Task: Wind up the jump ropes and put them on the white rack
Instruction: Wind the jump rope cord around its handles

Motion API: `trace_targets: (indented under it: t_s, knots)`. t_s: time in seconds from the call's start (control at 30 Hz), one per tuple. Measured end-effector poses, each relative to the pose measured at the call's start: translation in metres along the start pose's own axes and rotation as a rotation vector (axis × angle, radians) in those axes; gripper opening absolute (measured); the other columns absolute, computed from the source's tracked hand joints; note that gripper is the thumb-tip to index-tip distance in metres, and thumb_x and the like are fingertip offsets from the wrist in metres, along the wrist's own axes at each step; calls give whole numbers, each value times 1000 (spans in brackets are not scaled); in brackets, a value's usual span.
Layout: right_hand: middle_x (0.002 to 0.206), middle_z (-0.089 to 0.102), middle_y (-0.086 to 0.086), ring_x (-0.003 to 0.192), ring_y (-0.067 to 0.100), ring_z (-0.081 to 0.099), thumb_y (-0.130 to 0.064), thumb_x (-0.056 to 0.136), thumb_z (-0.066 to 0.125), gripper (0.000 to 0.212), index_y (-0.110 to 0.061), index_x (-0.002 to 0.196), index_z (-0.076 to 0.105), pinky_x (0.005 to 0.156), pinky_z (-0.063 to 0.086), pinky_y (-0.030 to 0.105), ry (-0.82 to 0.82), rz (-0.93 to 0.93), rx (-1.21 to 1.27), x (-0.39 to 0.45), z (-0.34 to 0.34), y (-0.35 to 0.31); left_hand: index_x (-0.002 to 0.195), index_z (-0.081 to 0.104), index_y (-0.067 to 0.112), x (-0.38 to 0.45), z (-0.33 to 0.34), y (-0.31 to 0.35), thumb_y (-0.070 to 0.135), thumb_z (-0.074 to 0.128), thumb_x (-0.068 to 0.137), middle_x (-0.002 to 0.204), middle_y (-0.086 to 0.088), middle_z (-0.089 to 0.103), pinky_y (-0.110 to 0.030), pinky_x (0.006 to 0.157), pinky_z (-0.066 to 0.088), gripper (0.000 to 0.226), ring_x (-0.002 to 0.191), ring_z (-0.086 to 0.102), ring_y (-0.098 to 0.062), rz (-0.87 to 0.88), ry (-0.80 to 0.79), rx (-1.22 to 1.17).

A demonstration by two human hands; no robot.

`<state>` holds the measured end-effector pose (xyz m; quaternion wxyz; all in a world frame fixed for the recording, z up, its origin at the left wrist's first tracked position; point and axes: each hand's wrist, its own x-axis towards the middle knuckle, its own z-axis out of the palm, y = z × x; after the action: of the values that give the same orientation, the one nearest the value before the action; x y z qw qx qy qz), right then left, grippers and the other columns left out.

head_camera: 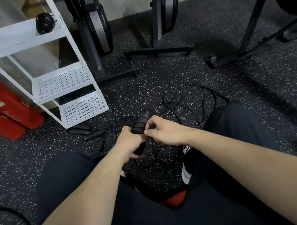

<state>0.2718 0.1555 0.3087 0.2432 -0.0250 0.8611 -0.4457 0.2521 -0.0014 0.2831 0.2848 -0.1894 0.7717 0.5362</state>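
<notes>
Head view was taken looking down over two dark-trousered knees, with both bare forearms reaching forward between them. A pair of black foam handles (141,122) was gripped in the left hand (129,144), fingers curled round them, with the handle tops standing clear above the fist. Just beside it, the right hand (163,132) was closed in a pinch on the thin black cord (154,146) where it left the handles, so the two hands were held almost touching.

The cord was judged light, limp and springy, likely to snag on itself; the ridged foam handles were judged the firm, non-slip place to hold, with the cord best guided through the fingertips close to them.

Beyond the hands, loose cord loops (190,101) were spread over the speckled rubber floor (157,76), and further spare handles (86,132) lay to the left, tangled near one another. How many ropes were involved could not be told.

Farther left stood the white rack (75,46), its perforated shelves open at the front with low lips; one wound rope bundle (45,22) was already set on an upper shelf. Two red fire extinguishers (3,108) leaned just beside the rack, and the feet of black exercise machines (157,49) crowded the floor behind, so the clearest path to the shelves was judged to run from the front right.
</notes>
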Motion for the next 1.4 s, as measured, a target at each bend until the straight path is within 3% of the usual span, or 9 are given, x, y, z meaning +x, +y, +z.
trace_targets:
  t_s: [0.13,0.27,0.4,0.5,0.8,0.93,1.13,1.23,1.4]
  knots:
    - [62,57,-5,43,6,43,-40,103,52,22,-18,104,53,47,34,25,17,83,37,3,1,0,124,47,17,-3,4,4,11,75,88,110,-16,67,-49,64,64,46,80,70,-29,-1,-12,-103]
    - [67,53,-5,52,10,41,-51,98,54,36,-19,114,53,44,32,23,-1,233,130,0,-4,0,130,46,17,-5,5,5,6,73,90,111,-16,67,-38,57,61,49,83,71,-29,15,-71,-149]
    - [79,57,-1,61,11,44,-69,84,62,50,-22,99,52,49,34,24,12,320,142,-4,-12,2,132,46,20,-11,7,8,0,69,92,115,-18,67,-38,61,62,50,90,70,-32,46,-156,-142]
    - [71,52,-4,54,9,38,-77,78,64,58,-22,94,60,44,29,21,-41,346,146,-5,-18,3,136,43,21,-14,10,10,-4,65,91,118,-19,66,-40,64,63,56,86,70,-32,70,-212,-130]
    - [52,41,-12,46,7,31,-67,82,69,44,-24,77,61,48,25,23,-85,199,265,-6,-18,8,152,19,35,-23,5,12,-7,61,95,121,-20,67,-38,65,61,83,84,74,-29,139,-335,-155]
    - [50,39,-7,44,9,30,-61,78,77,47,-26,59,52,44,23,24,-14,157,280,-3,-20,6,147,27,32,-26,8,13,-5,65,94,117,-18,70,-42,72,63,75,83,73,-28,164,-307,-246]
    - [45,44,-11,42,8,37,-53,79,81,37,-21,70,65,41,27,22,105,150,416,-3,-21,5,145,32,27,-24,24,15,0,67,95,113,-20,69,-38,65,60,66,79,72,-30,169,-188,-394]
    - [41,44,-14,38,4,36,-50,79,82,39,-23,63,59,43,27,22,185,169,461,-3,-21,6,142,33,30,-24,32,14,0,68,94,117,-15,65,-40,73,63,66,81,70,-30,164,-116,-456]
    - [46,41,-12,40,5,33,-52,77,83,39,-23,66,59,42,25,22,206,188,533,-1,-20,10,146,31,42,-24,34,16,7,66,96,110,-10,70,-34,69,59,70,70,65,-21,255,-99,-332]
